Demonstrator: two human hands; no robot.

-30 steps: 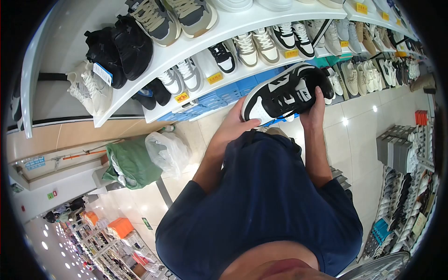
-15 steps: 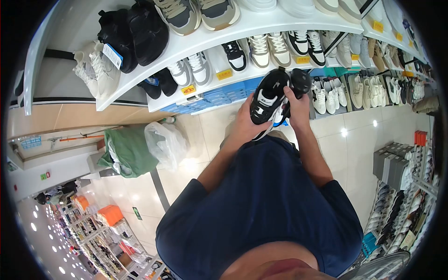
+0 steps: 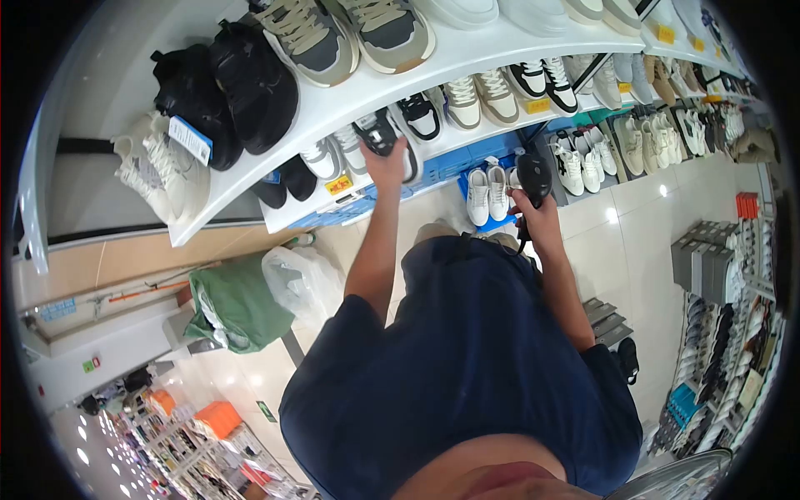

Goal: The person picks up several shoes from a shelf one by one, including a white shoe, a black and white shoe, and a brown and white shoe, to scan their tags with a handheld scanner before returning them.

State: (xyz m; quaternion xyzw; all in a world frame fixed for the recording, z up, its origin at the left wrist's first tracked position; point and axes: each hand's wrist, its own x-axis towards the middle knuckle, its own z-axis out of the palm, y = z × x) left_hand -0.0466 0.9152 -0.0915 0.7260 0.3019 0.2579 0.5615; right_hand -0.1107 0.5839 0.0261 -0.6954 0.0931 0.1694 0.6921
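My left hand [image 3: 385, 167] reaches to the lower white shelf [image 3: 442, 147] and grips a black and white shoe [image 3: 379, 136], which is at the shelf beside a grey and white pair [image 3: 321, 158]. To the right of it stands a black and white sneaker [image 3: 419, 116]. My right hand [image 3: 537, 215] is closed round the handle of a black handheld device [image 3: 534, 177], like a scanner, with a dark cord hanging below. Part of the held shoe is hidden by my left hand.
Above is a shelf edge [image 3: 333, 108] with grey-beige sneakers [image 3: 387, 32] and black shoes [image 3: 252, 87]. White shoes [image 3: 487, 196] sit in a blue box below. A green bag [image 3: 237, 307] and a clear plastic bag [image 3: 302, 282] lie on the floor at the left.
My left hand has moved up and left with the black and white shoe, from in front of my body to the shelf. My right hand has moved slightly down, still holding the device.
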